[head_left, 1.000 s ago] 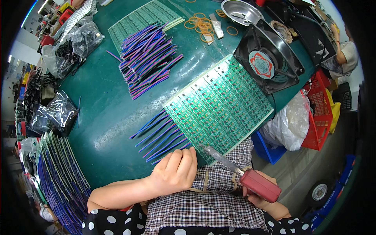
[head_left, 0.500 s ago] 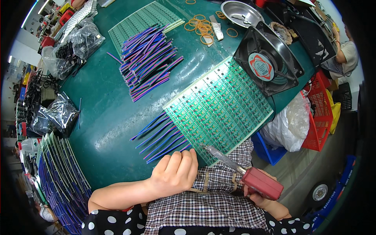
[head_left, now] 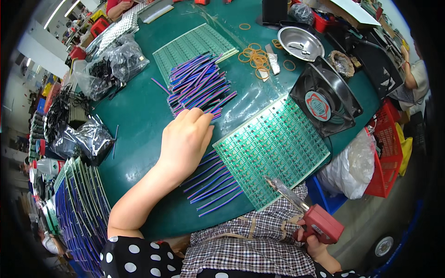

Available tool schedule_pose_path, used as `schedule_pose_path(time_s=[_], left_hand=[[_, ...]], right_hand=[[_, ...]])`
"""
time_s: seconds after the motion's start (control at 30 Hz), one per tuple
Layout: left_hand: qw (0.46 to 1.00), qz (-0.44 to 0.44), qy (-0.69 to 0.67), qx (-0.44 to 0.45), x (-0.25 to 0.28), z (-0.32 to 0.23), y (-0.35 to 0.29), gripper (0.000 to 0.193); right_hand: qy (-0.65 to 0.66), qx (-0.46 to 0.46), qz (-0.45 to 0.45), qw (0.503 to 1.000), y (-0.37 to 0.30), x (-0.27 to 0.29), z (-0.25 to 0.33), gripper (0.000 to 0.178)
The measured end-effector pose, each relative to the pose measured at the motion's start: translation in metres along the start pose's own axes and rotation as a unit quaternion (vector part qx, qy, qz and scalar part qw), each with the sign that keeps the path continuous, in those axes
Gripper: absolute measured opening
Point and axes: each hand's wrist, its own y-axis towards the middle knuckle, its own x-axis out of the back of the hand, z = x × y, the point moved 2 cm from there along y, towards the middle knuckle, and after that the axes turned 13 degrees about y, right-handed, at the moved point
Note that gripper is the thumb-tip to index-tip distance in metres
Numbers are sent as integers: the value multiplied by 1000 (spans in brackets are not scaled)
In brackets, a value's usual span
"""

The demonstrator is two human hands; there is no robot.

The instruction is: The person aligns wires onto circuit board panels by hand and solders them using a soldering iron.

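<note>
My left hand (head_left: 185,141) is at the near edge of a pile of short blue, pink and black wires (head_left: 197,81), its fingers curled together and their tips hidden. In my right hand (head_left: 313,244) is a red soldering gun (head_left: 323,225), its metal tip pointing over the lower part of a green circuit board panel (head_left: 278,150). I cannot tell whether the tip touches the panel. Several wires (head_left: 215,183) stick out side by side from the panel's left edge, partly behind my left wrist.
A black fan (head_left: 327,95) stands at the panel's far right corner. Beyond lie rubber bands (head_left: 255,58), a metal bowl (head_left: 301,44) and another panel (head_left: 185,48). Wired strips (head_left: 83,208) and plastic bags (head_left: 125,60) sit at left; a red crate (head_left: 387,153) stands right.
My left hand has moved from the wire ends at the panel's near left corner, up to the wire pile. The soldering gun stays over the panel. The whole view has shifted a little.
</note>
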Motion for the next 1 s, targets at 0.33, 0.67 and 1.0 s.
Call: schedule_pose_path(time_s=[0.33,0.67,1.0], left_hand=[[997,8,28,66,-12,11,7,10],[985,110,26,133,28,21,-55,16],[979,167,114,-18,-13,3,-21,12]], right_hand=[[0,16,1,1000,5,-1,-1,74],[1,12,-37,999,1,0,-4,75],[36,52,-13,998,-10,-1,-4,63]])
